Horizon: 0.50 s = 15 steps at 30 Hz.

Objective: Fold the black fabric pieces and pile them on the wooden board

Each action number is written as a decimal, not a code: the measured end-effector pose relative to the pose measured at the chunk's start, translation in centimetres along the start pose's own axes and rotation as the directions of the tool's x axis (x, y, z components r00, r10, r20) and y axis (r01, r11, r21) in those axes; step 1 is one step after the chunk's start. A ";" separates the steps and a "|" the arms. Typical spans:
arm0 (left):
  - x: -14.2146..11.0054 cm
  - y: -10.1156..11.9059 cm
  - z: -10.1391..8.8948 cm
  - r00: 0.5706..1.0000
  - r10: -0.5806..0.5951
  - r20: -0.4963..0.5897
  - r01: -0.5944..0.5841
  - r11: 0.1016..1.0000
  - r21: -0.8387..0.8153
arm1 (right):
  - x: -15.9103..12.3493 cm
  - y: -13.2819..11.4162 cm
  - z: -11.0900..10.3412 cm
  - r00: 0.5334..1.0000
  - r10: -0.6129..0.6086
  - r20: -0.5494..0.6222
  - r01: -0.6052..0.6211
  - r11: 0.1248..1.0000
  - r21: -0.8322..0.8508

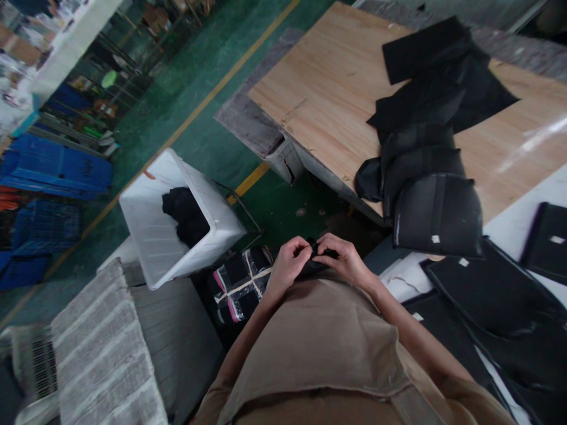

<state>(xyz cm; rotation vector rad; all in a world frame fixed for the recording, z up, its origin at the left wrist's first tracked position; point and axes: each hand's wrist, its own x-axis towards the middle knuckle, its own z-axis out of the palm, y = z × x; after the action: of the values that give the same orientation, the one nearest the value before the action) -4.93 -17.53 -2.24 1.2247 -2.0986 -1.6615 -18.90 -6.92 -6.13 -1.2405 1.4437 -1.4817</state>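
Note:
Close to my apron front, my left hand [290, 262] and my right hand [341, 257] pinch a small black fabric piece [314, 251] between them. Fingertips of both hands are closed on it and nearly meet. Its shape is mostly hidden by the fingers and the dark background. Right of my hands, a row of black padded pouches [437, 212] with rounded tops overlaps on the wooden table's corner. Flat black sheets [427, 50] lie behind them. More black panels [496, 289] with small white tags rest on a white surface at the right.
A white bin [206, 257] holding black pieces [186, 215] stands at the left. Below it sits a plastic-wrapped, strapped bundle [248, 280]. The wooden tabletop [319, 77] has its edge ahead of me. Blue crates [48, 165] are on the far left, beyond a yellow floor line.

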 end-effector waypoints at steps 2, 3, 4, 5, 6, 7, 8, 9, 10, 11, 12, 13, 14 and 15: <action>0.1 -0.1 0.1 1.000 -0.011 0.005 0.011 1.000 -0.007 | 0.0 -0.1 0.0 1.000 -0.013 0.005 0.013 1.000 0.010; 0.1 -0.1 0.1 1.000 -0.015 0.007 0.015 1.000 -0.010 | 0.0 -0.2 -0.1 1.000 -0.018 0.006 0.018 0.999 0.027; 0.1 -0.2 0.1 1.000 -0.017 0.005 0.017 1.000 -0.010 | 0.0 -0.3 -0.1 1.000 -0.010 0.005 0.009 0.999 0.052; 0.1 -0.2 0.1 1.000 -0.019 0.002 0.019 1.000 -0.007 | 0.1 -0.4 -0.2 1.000 0.016 0.000 -0.016 0.996 0.082; 0.1 -0.2 0.1 1.000 -0.021 -0.001 0.021 1.000 0.000 | 0.1 -0.5 -0.3 0.998 0.060 -0.012 -0.058 0.992 0.114; 0.1 -0.2 0.1 1.000 -0.021 -0.004 0.021 1.000 0.009 | 0.2 -0.6 -0.4 0.993 0.116 -0.028 -0.110 0.983 0.144; 0.1 -0.2 0.1 1.000 -0.020 -0.005 0.021 1.000 0.021 | 0.3 -0.7 -0.4 0.983 0.176 -0.047 -0.166 0.971 0.169; 0.0 -0.2 0.2 1.000 -0.018 -0.002 0.018 0.999 0.033 | 0.5 -0.7 -0.5 0.971 0.231 -0.063 -0.216 0.958 0.189; 0.0 -0.1 0.2 1.000 -0.013 0.000 0.013 0.999 0.045 | 0.6 -0.8 -0.5 0.959 0.273 -0.075 -0.253 0.945 0.205; 0.0 -0.1 0.3 1.000 -0.008 0.004 0.008 0.998 0.056 | 0.7 -0.8 -0.5 0.951 0.298 -0.082 -0.275 0.936 0.218; -0.1 0.0 0.3 1.000 -0.005 0.009 0.004 0.998 0.065 | 0.8 -0.9 -0.5 0.947 0.310 -0.080 -0.285 0.931 0.229; -0.1 0.0 0.4 1.000 -0.007 0.013 0.006 0.997 0.074 | 0.9 -0.9 -0.5 0.947 0.313 -0.074 -0.289 0.928 0.237; -0.1 0.1 0.4 1.000 -0.019 0.016 0.018 0.997 0.080 | 1.0 -1.0 -0.5 0.948 0.312 -0.064 -0.289 0.927 0.240; -0.2 0.2 0.5 0.999 -0.038 0.016 0.037 0.996 0.085 | 1.0 -1.0 -0.5 0.950 0.308 -0.054 -0.288 0.928 0.237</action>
<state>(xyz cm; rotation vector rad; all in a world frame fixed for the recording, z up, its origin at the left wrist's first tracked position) -5.20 -17.07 -2.20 1.2859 -2.1906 -1.6202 -19.50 -7.63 -4.95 -0.7848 1.4043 -1.4580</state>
